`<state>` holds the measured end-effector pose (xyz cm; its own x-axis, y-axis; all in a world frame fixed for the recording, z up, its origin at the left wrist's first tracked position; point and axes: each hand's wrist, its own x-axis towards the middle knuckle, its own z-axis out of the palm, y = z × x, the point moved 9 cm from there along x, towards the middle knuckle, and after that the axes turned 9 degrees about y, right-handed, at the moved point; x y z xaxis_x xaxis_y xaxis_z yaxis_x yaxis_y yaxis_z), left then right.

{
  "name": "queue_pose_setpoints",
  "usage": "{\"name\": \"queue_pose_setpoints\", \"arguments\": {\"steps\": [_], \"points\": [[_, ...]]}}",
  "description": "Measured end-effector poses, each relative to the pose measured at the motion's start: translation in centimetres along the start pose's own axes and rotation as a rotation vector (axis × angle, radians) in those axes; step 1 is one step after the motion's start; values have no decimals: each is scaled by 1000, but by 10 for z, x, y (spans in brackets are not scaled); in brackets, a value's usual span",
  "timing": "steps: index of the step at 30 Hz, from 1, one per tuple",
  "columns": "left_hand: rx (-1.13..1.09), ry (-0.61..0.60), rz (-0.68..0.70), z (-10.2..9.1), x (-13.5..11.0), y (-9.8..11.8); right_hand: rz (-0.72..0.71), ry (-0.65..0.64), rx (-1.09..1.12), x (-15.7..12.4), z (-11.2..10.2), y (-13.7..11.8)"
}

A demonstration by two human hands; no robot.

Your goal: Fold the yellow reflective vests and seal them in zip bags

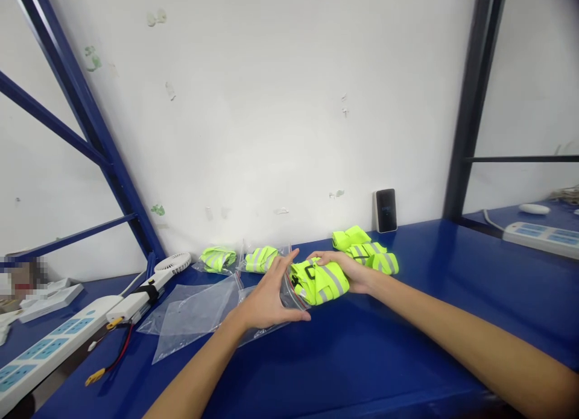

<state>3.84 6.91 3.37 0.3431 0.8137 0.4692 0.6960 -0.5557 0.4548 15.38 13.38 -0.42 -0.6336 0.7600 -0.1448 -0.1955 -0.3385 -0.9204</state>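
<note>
My right hand [348, 269] is closed around a folded neon-yellow reflective vest [326, 283] with grey stripes and a black buckle. My left hand [270, 295], thumb and fingers spread wide, holds the mouth of a clear zip-lock bag [289, 293] with a red seal line. The vest's left end is at the bag's mouth; how far it goes in is hard to tell. More folded vests [368, 254] lie behind my right hand. Beyond my left hand are two bagged vests, one bagged vest [218, 259] at the left and another bagged vest [261, 259] nearer.
Flat clear bags [194, 313] lie left of my hands on the blue table [362, 359]. Farther left are a small white fan [173, 263], a cable with yellow connectors [113, 362] and a power strip [54, 346]. A black-faced device [386, 210] stands against the wall.
</note>
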Motion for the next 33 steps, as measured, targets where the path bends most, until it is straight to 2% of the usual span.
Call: {"name": "queue_pose_setpoints", "arguments": {"steps": [4,8,14,20,24,29,33], "points": [[35,-7,15,5,-2,1,-4,-61,121,1,-1,1],[42,26,18,4,-1,0,-6,-16,156,0,-6,-1],[19,81,28,2,3,-1,-34,-77,163,-6,4,-10],[47,67,21,3,1,-5,-92,-9,217,-13,1,-23],[41,67,45,2,2,-1,-157,10,261,-17,3,-31],[8,120,82,-2,1,10,-74,13,121,-10,2,-10],[85,138,123,-3,-1,13,-80,38,5,-4,-5,-3]]}}
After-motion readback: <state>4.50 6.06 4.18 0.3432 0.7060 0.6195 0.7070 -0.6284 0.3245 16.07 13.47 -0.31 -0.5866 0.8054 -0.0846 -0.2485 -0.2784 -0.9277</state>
